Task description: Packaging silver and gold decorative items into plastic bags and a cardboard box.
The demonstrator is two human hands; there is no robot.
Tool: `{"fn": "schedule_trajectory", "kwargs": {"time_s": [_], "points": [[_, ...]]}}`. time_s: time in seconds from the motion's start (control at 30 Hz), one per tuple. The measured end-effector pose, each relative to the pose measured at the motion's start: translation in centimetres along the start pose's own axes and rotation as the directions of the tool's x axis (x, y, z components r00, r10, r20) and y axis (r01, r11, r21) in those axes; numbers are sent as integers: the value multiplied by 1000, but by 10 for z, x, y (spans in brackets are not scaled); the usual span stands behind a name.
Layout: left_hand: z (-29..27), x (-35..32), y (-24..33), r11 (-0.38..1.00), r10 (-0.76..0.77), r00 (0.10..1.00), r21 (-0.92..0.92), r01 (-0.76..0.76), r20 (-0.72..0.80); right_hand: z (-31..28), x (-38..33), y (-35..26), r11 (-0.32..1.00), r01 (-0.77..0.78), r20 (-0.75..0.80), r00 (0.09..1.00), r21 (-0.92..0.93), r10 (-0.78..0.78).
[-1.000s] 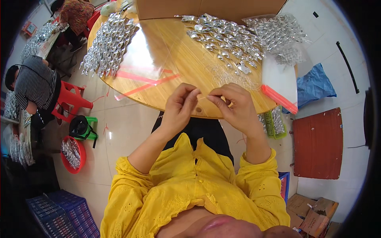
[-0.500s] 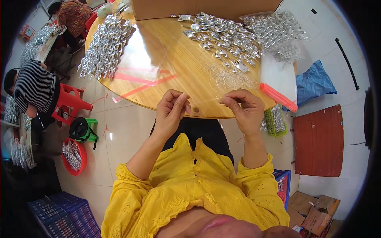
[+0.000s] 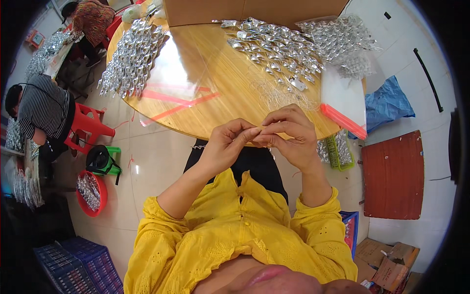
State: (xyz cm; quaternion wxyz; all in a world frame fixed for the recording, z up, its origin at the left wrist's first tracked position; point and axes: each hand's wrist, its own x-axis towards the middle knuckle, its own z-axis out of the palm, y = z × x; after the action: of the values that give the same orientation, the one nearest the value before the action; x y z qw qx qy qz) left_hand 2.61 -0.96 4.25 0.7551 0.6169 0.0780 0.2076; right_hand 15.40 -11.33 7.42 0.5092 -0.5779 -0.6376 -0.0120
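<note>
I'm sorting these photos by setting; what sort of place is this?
Probably a small hand-assembly workshop: twisted silvery strips lie on the wooden table, a red basin holds silvery pieces, and a co-worker sits nearby.

Room between left silver pile (image 3: 133,59) and right silver pile (image 3: 289,49) — cardboard box (image 3: 254,12) blocks beyond

One wide fisheye looks steeply down from the person's head, close above the yellow blouse (image 3: 215,220). It faces the left hand (image 3: 226,145) and right hand (image 3: 294,135), with the wooden table (image 3: 230,103) farther off.
</note>
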Motion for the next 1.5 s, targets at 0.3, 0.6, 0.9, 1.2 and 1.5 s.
{"fn": "schedule_trajectory", "kwargs": {"time_s": [0.3,0.6,0.9,1.2,1.5], "points": [[-2,3,-4,977,-49,990,-199,76,134,17,-19,8,824,-236,-50,951,515,304],[-31,-5,-13,985,-73,983,-144,98,169,15,-18,14,901,-101,-500,803,421,324],[-24,-1,2,953,132,991,-275,-126,6,43,-32,6,926,-122,-393,880,358,268],[-7,-4,2,577,553,821,645,-501,144,34,-29,-16,843,-64,-245,943,534,226],[-16,-7,8,994,-48,997,-97,42,-60,37,-39,-11,909,-306,-104,932,281,346]]}}
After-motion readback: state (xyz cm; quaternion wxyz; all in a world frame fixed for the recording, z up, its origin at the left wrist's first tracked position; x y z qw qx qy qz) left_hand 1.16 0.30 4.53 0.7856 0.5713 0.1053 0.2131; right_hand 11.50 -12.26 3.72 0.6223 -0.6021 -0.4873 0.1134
